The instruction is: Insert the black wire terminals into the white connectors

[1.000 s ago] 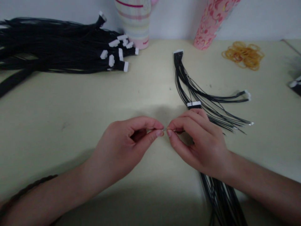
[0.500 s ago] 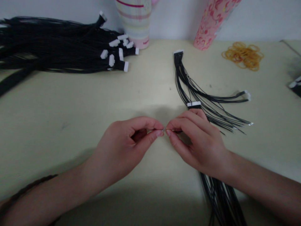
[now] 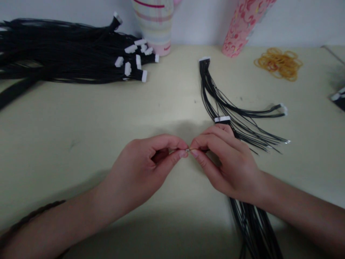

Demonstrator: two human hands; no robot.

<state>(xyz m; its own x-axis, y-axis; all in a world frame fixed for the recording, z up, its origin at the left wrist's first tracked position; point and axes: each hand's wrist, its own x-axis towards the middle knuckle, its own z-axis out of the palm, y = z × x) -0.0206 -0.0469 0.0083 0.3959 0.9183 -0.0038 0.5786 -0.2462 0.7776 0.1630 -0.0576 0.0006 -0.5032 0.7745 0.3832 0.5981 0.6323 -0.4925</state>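
Observation:
My left hand [image 3: 151,162] is closed in a pinch, thumb against forefinger, on something thin. Facing it, my right hand [image 3: 229,162] pinches a thin strand, dark inside the hand and yellowish at the fingertips. The two sets of fingertips almost meet, and a tiny shiny bit shows in the gap; its kind is too small to tell. Under and behind my right hand lies a black wire harness [image 3: 256,230] with a white connector [image 3: 222,119] just beyond the knuckles. Another black wire harness [image 3: 215,90] fans out past it, with bare metal ends at the right.
A thick pile of black wire harnesses [image 3: 67,54] with white connectors lies at the back left. Against the wall stand a striped cup [image 3: 155,28] and a pink patterned tumbler [image 3: 241,30]. Yellow rubber bands [image 3: 280,64] are heaped at the back right of the table [image 3: 81,118].
Both hands hold nearly the same place and pinch. The fingertips have shifted slightly, and a little more of the small shiny bit shows between them.

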